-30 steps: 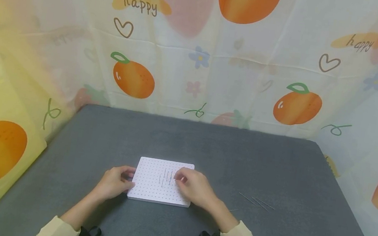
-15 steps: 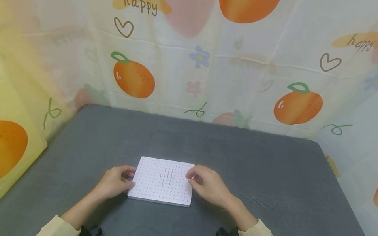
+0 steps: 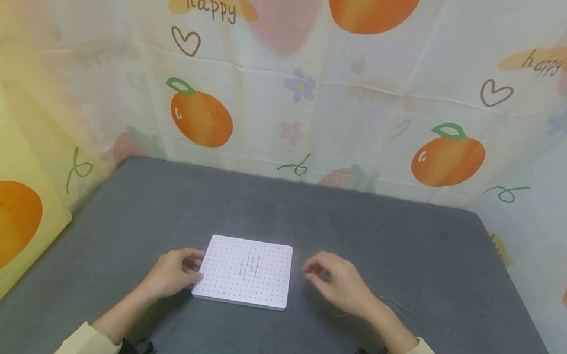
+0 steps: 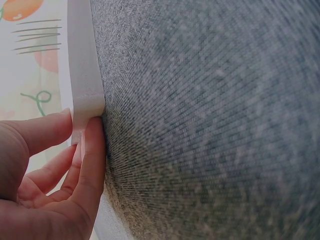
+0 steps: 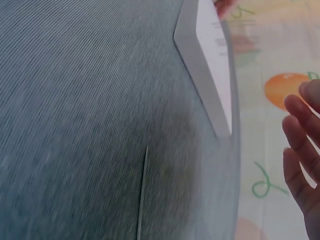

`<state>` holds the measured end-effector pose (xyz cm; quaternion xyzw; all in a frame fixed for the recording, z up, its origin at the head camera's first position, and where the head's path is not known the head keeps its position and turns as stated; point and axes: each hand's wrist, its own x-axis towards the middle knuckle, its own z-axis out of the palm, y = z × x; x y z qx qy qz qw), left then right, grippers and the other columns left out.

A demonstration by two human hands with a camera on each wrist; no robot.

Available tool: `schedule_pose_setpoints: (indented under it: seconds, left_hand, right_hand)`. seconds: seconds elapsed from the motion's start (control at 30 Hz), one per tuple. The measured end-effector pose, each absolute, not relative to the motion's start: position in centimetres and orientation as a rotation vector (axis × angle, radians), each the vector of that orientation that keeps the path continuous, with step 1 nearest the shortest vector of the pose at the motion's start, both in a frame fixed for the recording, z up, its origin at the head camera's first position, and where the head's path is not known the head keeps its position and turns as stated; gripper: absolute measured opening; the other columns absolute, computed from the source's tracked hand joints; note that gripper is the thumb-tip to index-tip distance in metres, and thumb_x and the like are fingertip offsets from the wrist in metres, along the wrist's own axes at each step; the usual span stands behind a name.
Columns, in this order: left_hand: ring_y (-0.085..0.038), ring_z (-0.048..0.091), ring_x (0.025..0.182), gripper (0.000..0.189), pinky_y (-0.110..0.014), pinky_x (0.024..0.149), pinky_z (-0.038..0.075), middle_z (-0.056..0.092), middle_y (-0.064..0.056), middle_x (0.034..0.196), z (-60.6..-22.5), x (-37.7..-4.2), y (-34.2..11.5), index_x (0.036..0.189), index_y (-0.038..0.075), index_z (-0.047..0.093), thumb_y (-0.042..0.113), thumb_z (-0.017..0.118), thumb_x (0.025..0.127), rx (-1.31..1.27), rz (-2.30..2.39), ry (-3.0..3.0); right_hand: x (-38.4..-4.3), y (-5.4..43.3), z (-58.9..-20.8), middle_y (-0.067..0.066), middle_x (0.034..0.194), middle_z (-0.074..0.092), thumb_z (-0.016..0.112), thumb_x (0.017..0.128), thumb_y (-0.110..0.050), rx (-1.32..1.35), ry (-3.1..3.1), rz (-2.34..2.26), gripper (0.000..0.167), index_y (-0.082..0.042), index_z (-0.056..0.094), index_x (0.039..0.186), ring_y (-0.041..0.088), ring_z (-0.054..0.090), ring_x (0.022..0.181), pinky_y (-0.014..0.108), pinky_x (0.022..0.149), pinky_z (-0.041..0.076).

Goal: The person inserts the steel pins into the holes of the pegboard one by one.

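Observation:
A white perforated board (image 3: 221, 285) lies on the dark table, with several thin needle-like rods (image 3: 252, 264) standing upright in its holes near the middle. My left hand (image 3: 171, 273) holds the board's left edge. In the left wrist view the thumb lies on the board's top side and the other fingers (image 4: 92, 160) are against its side and lower edge. Off the right side of the board, my right hand (image 3: 340, 280) hovers above the table with loosely bent fingers. Nothing shows between its fingers (image 5: 300, 135) in the right wrist view.
Several loose thin rods (image 3: 398, 306) lie on the table to the right, partly hidden by the right forearm. Another thin rod (image 5: 142, 195) lies on the cloth below the right wrist. A fruit-printed curtain (image 3: 354, 132) hangs behind the table (image 3: 310, 216).
My right hand has moved right, from over the standing rods to beyond the board's right edge. The left hand and the board have stayed in place.

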<state>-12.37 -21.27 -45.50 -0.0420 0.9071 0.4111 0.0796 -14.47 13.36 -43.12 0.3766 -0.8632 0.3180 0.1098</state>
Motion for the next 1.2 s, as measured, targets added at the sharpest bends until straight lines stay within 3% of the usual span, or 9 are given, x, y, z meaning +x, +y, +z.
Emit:
schedule_pose_setpoints:
  seconds: [0.5,1.2]
  left_hand:
    - [-0.015,0.061,0.074,0.044,-0.028,0.060,0.053,0.062,-0.014,0.103,-45.3,-12.3,-21.1,0.119,-0.001,0.056,0.001,0.067,0.077,-0.145,1.255,2.690]
    - [-0.015,0.061,0.074,0.044,-0.029,0.060,0.053,0.062,-0.014,0.102,-45.0,-12.2,-21.0,0.119,-0.002,0.056,0.000,0.067,0.077,-0.141,1.248,2.693]
  right_hand:
    - [-13.0,17.7,-44.8,-0.010,0.086,0.061,0.068,0.080,-0.007,1.016,-2.628,1.087,0.015,-0.012,0.062,0.093,0.001,0.055,0.077,0.028,0.064,0.048]
    - [-11.4,20.8,-46.3,-0.010,0.092,0.060,0.066,0.084,-0.020,0.907,-2.932,1.177,0.014,-0.019,0.060,0.097,0.001,0.055,0.083,0.023,0.070,0.047]
